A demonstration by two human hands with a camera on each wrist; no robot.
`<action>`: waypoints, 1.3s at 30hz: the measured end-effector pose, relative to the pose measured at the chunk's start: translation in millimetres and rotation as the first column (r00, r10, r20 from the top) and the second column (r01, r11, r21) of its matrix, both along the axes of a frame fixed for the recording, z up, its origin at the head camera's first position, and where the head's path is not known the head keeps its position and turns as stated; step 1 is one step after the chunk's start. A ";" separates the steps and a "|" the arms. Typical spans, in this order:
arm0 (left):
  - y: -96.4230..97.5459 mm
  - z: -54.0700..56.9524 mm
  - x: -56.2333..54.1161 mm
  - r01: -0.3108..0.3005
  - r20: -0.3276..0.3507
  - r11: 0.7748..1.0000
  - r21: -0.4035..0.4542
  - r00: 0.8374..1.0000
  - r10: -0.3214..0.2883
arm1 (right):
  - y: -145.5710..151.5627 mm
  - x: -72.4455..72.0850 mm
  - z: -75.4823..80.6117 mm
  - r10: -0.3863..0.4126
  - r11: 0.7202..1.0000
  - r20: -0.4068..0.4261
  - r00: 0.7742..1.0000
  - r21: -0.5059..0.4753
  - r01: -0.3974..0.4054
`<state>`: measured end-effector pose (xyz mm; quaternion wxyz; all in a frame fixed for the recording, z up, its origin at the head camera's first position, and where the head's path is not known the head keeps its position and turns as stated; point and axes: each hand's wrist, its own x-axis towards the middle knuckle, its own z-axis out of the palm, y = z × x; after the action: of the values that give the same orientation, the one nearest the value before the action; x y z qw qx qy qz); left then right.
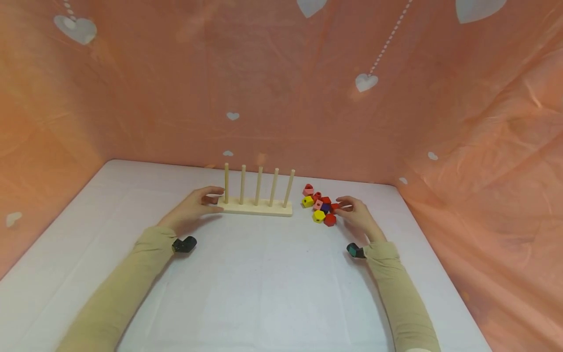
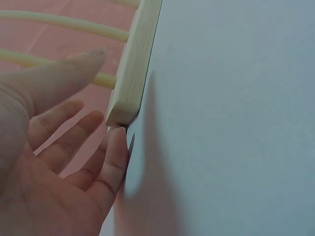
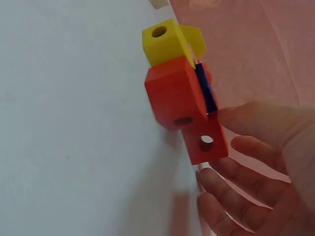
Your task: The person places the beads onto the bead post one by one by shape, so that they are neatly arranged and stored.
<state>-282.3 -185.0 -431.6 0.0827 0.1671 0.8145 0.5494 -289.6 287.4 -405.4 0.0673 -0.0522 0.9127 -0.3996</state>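
Observation:
A pale wooden stand [image 1: 257,210] with several upright pegs rests on the white table. Beside its left end is my left hand [image 1: 195,204], fingers loosely extended. In the left wrist view the thumb [image 2: 74,73] overlaps a peg, and one fingertip [image 2: 117,135] lies right at the base's end corner. To the right of the stand lies a cluster of coloured wooden beads. My right hand [image 1: 357,215] pinches a red square bead [image 3: 209,147] at the cluster's right edge, thumb and fingertips at opposite sides of it. Its hole faces the right wrist camera.
Next to that bead lie a red many-sided bead [image 1: 330,220], two yellow beads, one of them a yellow hexagonal bead [image 1: 318,216], a dark blue bead [image 1: 325,208] and pink beads [image 1: 317,205]. An orange curtain [image 1: 281,98] with white hearts hangs behind the table.

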 end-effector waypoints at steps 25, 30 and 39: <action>5.9 -7.1 -15.0 0.000 -0.012 0.997 -0.073 1.000 -0.001 | -4.8 -5.0 0.6 -0.068 0.995 -0.029 0.997 0.075 0.070; 1.9 -8.3 -15.5 0.018 0.031 0.998 -0.064 0.999 -0.016 | -7.6 -2.6 18.1 -0.006 1.000 -0.136 0.991 0.006 0.007; 2.6 -3.0 -9.8 0.052 0.018 0.990 -0.130 0.999 -0.050 | -42.8 3.2 57.6 -0.006 0.966 -0.289 0.957 -0.248 -0.069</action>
<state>-292.1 -182.5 -434.6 0.1135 0.1778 0.8436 0.4938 -286.3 244.6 -347.8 -0.0666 -0.1326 0.8528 -0.5008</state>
